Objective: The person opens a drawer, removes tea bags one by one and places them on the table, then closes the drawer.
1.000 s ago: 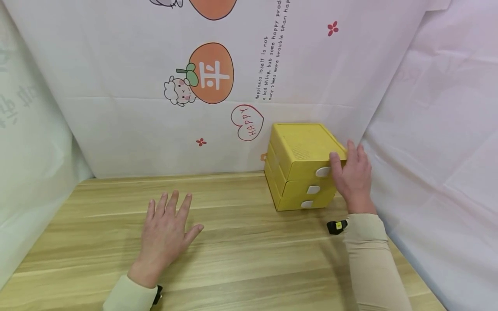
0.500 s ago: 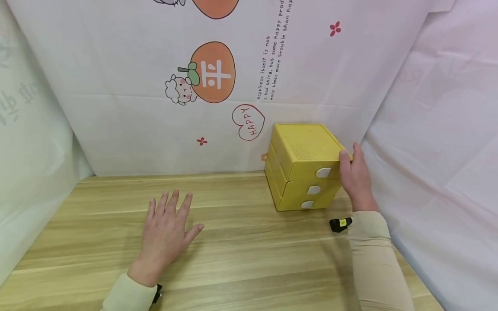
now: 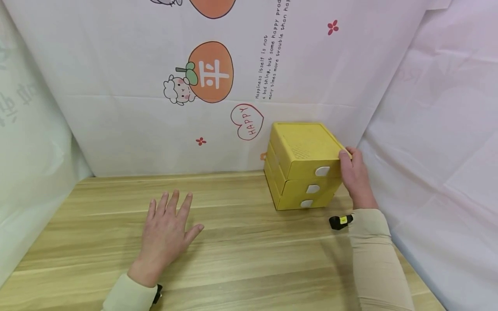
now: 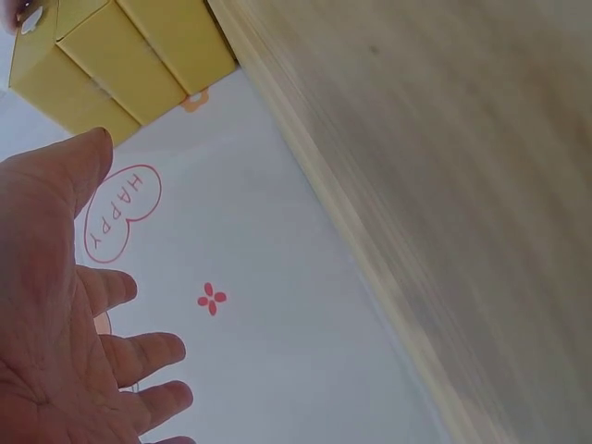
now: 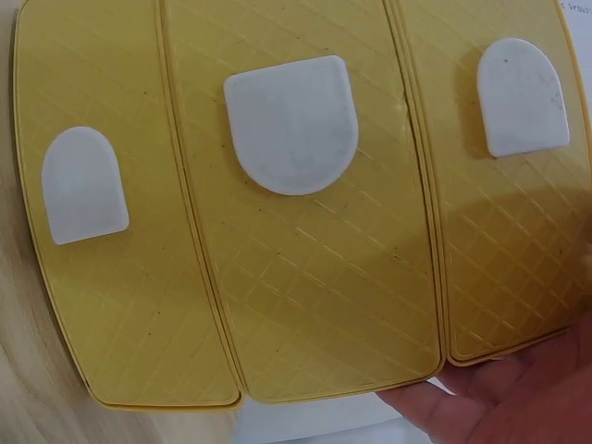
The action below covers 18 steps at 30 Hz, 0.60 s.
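Observation:
A yellow three-drawer storage box (image 3: 307, 142) with white tabs stands against the back sheet, seen from its front and left side in the head view. My right hand (image 3: 355, 175) grips its upper right corner, the thumb at the top front edge and the fingers bent along the right side. In the right wrist view, fingers (image 5: 490, 388) touch the side edge of the yellow drawers (image 5: 314, 277); all three drawers look closed. Far to the left, my left hand (image 3: 165, 231) is spread with its back up over the wooden table and holds nothing.
A white printed sheet (image 3: 155, 138) rises behind the table (image 3: 233, 259). White sheeting (image 3: 439, 172) hangs close on the right of the box, and more sheeting (image 3: 39, 142) hangs on the left. A black wrist camera (image 3: 338, 222) sits below the right hand.
My right hand has slid slightly right, from the front right corner onto the box's right side, and its fingers have bent more. The left hand and the box stay where they were.

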Each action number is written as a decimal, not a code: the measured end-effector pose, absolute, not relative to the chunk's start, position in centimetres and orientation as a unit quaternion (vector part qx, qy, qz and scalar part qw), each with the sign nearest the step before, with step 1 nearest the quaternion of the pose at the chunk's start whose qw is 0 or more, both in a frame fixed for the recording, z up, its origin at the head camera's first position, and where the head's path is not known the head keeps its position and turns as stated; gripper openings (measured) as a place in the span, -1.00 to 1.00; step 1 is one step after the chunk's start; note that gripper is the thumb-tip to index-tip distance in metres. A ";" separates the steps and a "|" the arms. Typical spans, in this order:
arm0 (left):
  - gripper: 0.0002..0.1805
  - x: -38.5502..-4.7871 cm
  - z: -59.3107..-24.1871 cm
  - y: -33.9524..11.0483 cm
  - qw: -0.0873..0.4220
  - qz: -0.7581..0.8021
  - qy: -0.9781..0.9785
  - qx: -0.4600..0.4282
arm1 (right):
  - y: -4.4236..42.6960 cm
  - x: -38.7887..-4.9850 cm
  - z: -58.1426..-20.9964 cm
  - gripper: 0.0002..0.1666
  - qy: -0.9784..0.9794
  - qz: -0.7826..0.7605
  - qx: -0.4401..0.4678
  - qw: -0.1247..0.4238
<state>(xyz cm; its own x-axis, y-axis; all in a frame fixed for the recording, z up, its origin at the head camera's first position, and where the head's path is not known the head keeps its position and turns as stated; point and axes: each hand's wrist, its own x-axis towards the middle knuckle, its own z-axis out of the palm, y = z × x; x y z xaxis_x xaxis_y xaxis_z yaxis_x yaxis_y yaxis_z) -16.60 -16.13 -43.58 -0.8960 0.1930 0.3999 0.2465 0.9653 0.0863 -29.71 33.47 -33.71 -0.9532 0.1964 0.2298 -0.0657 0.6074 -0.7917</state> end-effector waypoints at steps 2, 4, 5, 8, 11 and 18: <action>-0.05 -16.6 -43.6 -16.1 0.198 -0.069 -0.971 -0.114 | 33.4 -29.6 -33.6 -0.04 -0.883 0.443 -0.039 0.146; -0.05 -16.6 -43.6 -16.1 0.198 -0.070 -0.971 -0.114 | 33.4 -29.5 -33.5 -0.05 -0.883 0.445 -0.043 0.143; -0.05 -16.6 -43.6 -16.1 0.197 -0.071 -0.971 -0.114 | 33.3 -29.5 -33.4 -0.06 -0.882 0.446 -0.044 0.144; -0.05 -16.6 -43.6 -16.0 0.194 -0.072 -0.972 -0.112 | 33.2 -29.4 -33.4 -0.07 -0.882 0.447 -0.048 0.143; -0.05 -16.6 -43.5 -16.1 0.192 -0.072 -0.973 -0.110 | 33.0 -29.3 -33.4 -0.10 -0.881 0.447 -0.049 0.145; -0.06 -16.6 -43.5 -16.1 0.190 -0.072 -0.973 -0.111 | 32.7 -29.2 -33.3 -0.18 -0.877 0.454 -0.054 0.149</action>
<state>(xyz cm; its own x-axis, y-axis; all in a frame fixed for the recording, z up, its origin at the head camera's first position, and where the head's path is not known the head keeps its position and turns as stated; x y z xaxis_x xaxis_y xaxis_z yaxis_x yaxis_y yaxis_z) -16.56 -16.06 -43.49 -0.9029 0.1886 0.3862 0.2434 0.9650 0.0978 -29.16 32.65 -33.32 -0.9496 0.2308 0.2120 -0.0398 0.5822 -0.8121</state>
